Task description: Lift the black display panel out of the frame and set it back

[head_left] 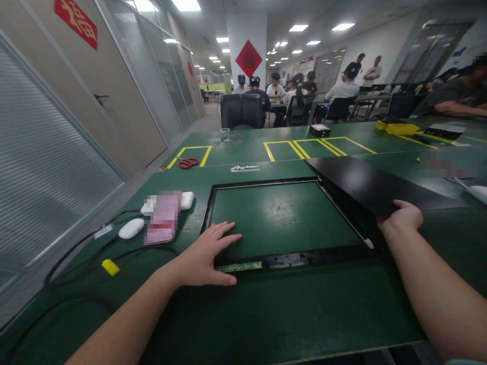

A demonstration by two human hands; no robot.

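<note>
A thin black rectangular frame (312, 258) lies on the green table (281, 314), with a green circuit strip (241, 266) at its near left edge. Over the frame's lower left corner is my left hand (207, 256), its fingers spread and holding nothing. My right hand (403, 218) grips the near edge of a flat black panel (365, 180), its fingers partly hidden under it. The panel is tilted, to the right of the frame, with its far left corner close to the frame's far right corner.
Left of the frame lie a pink phone (163, 218), a white mouse (131, 228), black cables and a yellow piece (110, 267). Red-handled scissors (188, 162), a clear cup (224, 134) and a yellow tray (396, 128) are farther back. People sit beyond the table.
</note>
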